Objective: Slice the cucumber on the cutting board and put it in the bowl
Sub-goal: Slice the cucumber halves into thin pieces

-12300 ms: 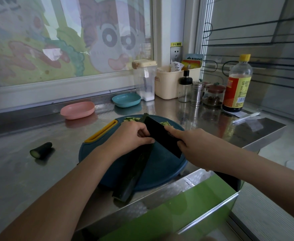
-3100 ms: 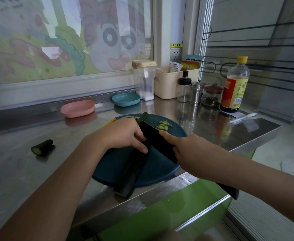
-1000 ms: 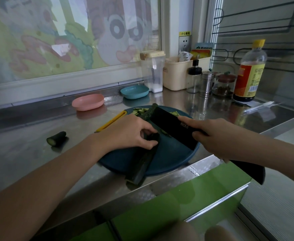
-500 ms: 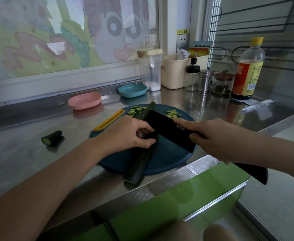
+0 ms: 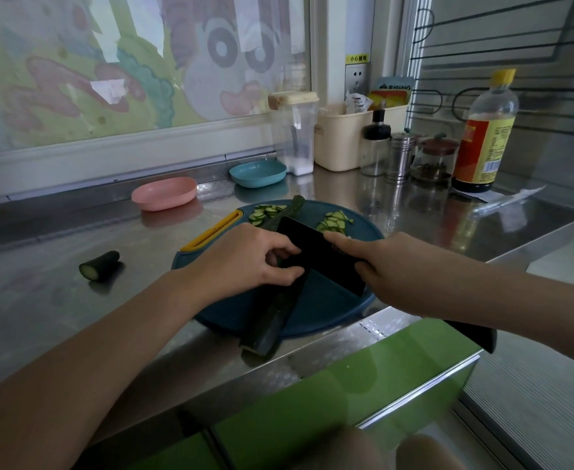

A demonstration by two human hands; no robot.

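Left hand [image 5: 245, 262] fingers curl over the long dark-green cucumber [image 5: 272, 317]; right hand [image 5: 390, 269] grips the black rectangular knife [image 5: 323, 256]. Keep fingertips tucked, retreating toward 6 o'clock.

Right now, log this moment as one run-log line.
phase: slicing | left hand: holds cucumber on cutting board | right hand: grips knife, blade at cucumber | slices: two piles on board

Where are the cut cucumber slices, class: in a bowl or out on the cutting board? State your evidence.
Out: two piles of slices lie on the blue cutting board, one each side of the cucumber.
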